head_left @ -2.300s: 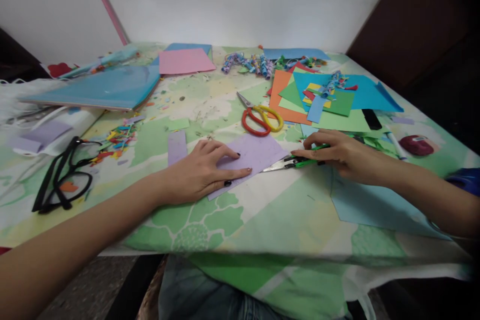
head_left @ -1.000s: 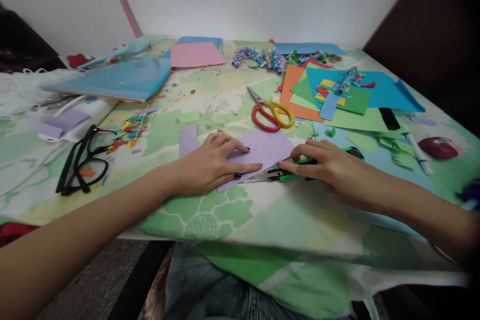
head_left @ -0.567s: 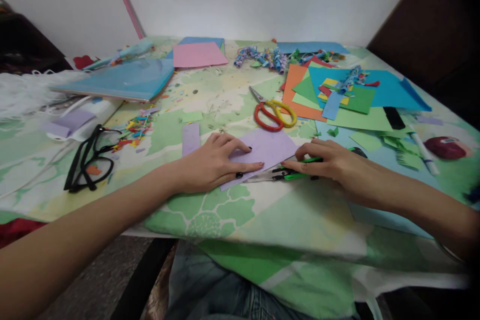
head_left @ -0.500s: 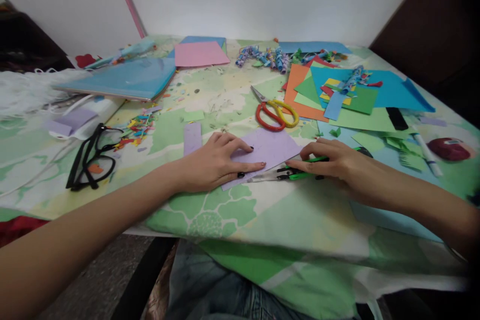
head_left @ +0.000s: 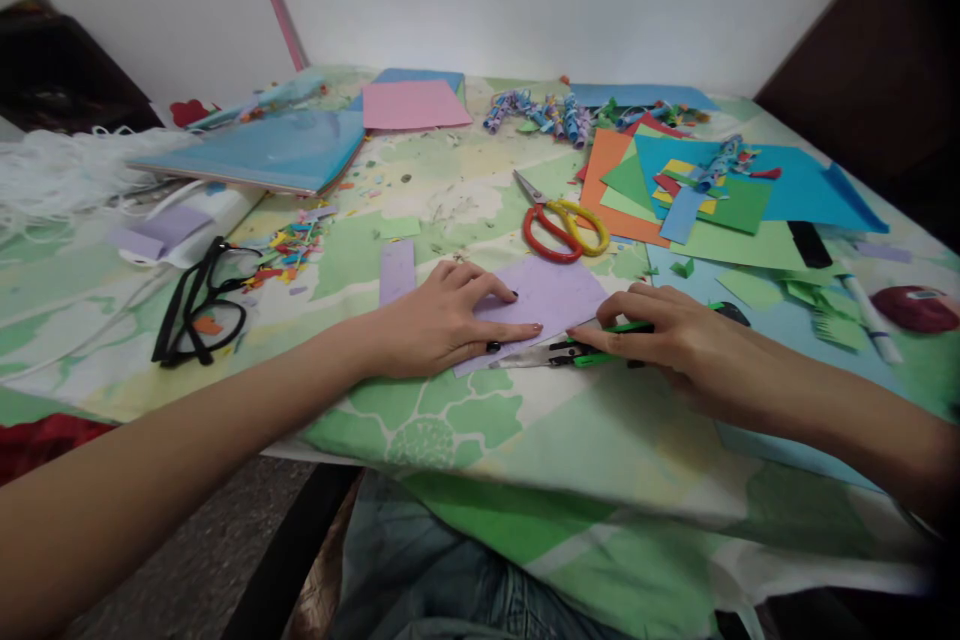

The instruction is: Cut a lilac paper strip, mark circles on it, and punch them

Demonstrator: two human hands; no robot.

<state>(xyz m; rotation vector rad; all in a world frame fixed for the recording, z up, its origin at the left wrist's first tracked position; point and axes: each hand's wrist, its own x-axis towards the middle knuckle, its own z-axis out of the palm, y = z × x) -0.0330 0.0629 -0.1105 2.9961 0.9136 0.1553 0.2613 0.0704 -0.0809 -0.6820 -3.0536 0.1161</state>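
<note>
A sheet of purple paper [head_left: 559, 290] lies on the flowered tablecloth in front of me. My left hand [head_left: 450, 320] rests flat on its left part, fingers spread. From the right, my right hand [head_left: 660, 330] grips a green and black utility knife [head_left: 581, 353]. The knife's blade is out, pointing left along the paper's near edge; whether it touches the paper I cannot tell. Left of the sheet, partly behind my left hand, lies a narrow purple strip [head_left: 397, 270]. Just beyond the sheet are scissors [head_left: 559, 228] with one red and one yellow handle.
Black eyeglasses [head_left: 199, 310] lie at the left beside small paper scraps [head_left: 289, 255]. A blue folder [head_left: 262, 148] and pink paper [head_left: 416, 105] sit farther back. Curled paper pieces [head_left: 540, 115] lie near the wall. Coloured sheets [head_left: 780, 182], a white marker [head_left: 874, 320] and a dark red round object [head_left: 915, 308] are at right.
The whole view has shifted slightly, so things appear a little farther right. The utility knife's tip looks slightly farther left along the paper's edge; the left hand stays pressed on the sheet.
</note>
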